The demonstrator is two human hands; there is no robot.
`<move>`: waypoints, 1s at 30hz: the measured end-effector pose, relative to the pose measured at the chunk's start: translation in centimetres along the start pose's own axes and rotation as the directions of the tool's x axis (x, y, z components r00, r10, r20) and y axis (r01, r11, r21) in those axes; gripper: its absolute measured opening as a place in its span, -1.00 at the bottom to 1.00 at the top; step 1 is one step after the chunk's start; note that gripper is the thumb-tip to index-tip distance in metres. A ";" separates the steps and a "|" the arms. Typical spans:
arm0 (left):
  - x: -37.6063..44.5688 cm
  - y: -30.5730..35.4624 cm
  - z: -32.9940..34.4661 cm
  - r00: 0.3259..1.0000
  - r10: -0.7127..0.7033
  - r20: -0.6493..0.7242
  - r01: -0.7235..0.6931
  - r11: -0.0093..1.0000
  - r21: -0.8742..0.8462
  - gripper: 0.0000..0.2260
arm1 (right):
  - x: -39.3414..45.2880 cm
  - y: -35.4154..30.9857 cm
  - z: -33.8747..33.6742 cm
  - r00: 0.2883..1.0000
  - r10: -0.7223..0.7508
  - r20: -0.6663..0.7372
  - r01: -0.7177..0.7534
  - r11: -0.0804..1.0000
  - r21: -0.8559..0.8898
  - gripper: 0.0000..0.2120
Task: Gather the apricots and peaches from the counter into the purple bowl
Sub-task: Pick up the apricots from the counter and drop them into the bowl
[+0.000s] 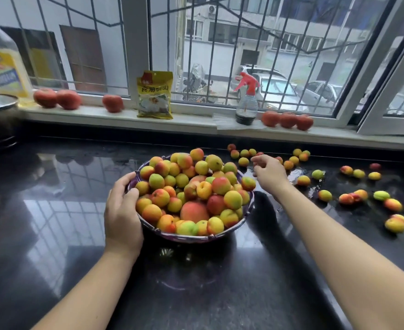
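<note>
Head view: heaped bowl, fruit left to gather

Head view shows both hands at a round purple plastic bowl standing on the glossy black stone desk. The left hand curls its fingers round the bowl's near-left rim and steadies it. The right hand reaches past the bowl's right edge toward the scattered small yellow-orange apricots and peaches; its fingers are loosely bent, and I cannot tell whether they hold a fruit or are only about to close on one. The hands are well apart, one on each side of the bowl.

Fruit in the bowl is piled well above the rim, with several pieces sitting right at the edge. Many more lie loose on the desk to the right, some near the back edge under the white window sill, some far right. Wet patches glint on the desk around them.

The likely trouble is overflow: each added fruit could roll off the mound and knock others off the rim. Wet skins may slip from the fingers, and a nudge could send loose fruit rolling away. Red tomatoes on the sill are not part of the job.
</note>
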State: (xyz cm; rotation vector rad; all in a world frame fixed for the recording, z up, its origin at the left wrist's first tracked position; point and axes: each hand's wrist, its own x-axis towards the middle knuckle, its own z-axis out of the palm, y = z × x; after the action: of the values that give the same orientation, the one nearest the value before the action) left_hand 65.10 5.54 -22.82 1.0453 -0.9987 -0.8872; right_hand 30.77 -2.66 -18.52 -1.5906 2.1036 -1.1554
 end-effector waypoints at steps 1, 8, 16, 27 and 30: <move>0.1 -0.1 0.0 1.000 0.003 0.002 -0.003 1.000 -0.001 -0.69 | 1.2 0.0 0.8 0.999 -0.041 0.023 0.044 0.992 -0.117 -0.68; 0.4 -0.8 -0.1 1.000 0.010 0.003 -0.010 1.000 -0.019 -0.63 | 4.6 -0.1 4.0 0.999 -0.021 0.034 0.035 0.877 -0.479 -0.60; 0.6 -1.0 -0.3 1.000 0.015 0.000 -0.015 1.000 -0.010 -0.63 | -1.1 -6.2 -2.4 0.986 -0.084 0.147 0.020 0.921 0.389 -0.74; -0.1 0.2 -0.3 0.999 -0.031 0.035 0.031 0.999 0.018 -0.66 | -7.4 -9.9 -5.1 0.897 -0.383 0.219 0.410 0.907 -0.097 -0.77; -0.1 0.3 -0.2 1.000 -0.020 0.015 0.020 0.999 0.032 -0.68 | -8.6 -7.5 -5.7 0.947 -0.264 0.184 0.283 0.955 -0.085 -0.79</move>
State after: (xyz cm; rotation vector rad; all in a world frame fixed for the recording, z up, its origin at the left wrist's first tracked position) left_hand 65.26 5.78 -22.59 1.0783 -1.0199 -0.8993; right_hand 35.48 6.88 -11.50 -2.0077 1.9105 -0.9521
